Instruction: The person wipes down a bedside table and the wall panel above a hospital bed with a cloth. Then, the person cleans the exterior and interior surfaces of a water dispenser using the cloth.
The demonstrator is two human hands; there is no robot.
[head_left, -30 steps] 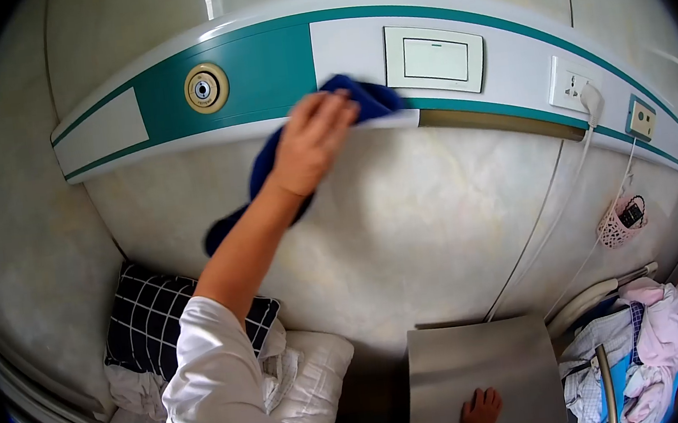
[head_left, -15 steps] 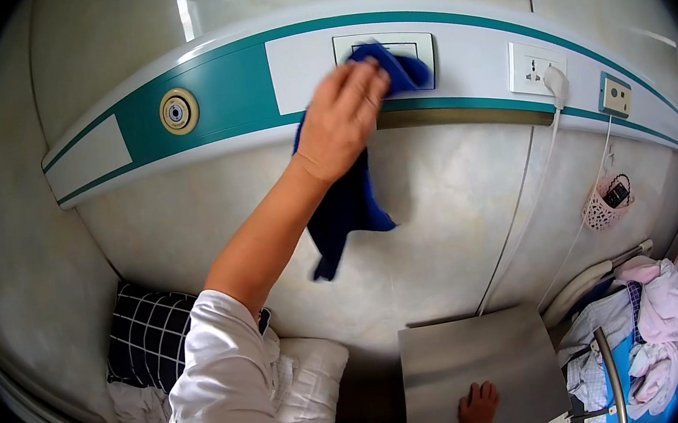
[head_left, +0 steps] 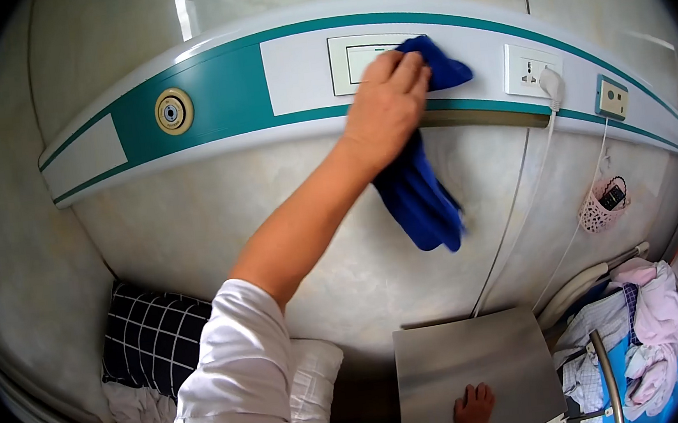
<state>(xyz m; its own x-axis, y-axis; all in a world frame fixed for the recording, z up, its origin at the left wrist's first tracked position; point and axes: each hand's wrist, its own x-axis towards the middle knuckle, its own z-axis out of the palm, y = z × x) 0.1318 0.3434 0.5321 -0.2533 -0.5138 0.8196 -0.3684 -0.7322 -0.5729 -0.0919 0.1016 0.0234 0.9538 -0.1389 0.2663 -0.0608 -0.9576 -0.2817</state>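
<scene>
My left hand [head_left: 388, 107] is closed on a dark blue cloth [head_left: 422, 190], pressing it against the right part of a white wall switch [head_left: 369, 64]. One end of the cloth sticks out past my fingers to the right, while the rest hangs below my wrist. My fingers and the cloth hide part of the switch. Low in the view, my right hand [head_left: 474, 410] lies flat, fingers stretched, on the grey metal top of a cabinet [head_left: 486, 353].
On the white and green wall panel [head_left: 227, 91] sit a round outlet [head_left: 174, 111], a socket with a white plug [head_left: 550, 83] and a small beige box [head_left: 612, 98]. A pink basket [head_left: 599, 213] hangs at right. Clothes [head_left: 652, 319] cover a chair. Pillows [head_left: 153, 330] lie lower left.
My left hand has slid to the right across the switch with the cloth, uncovering the switch's left part. The hanging cloth has swung right too. My right hand stays on the cabinet.
</scene>
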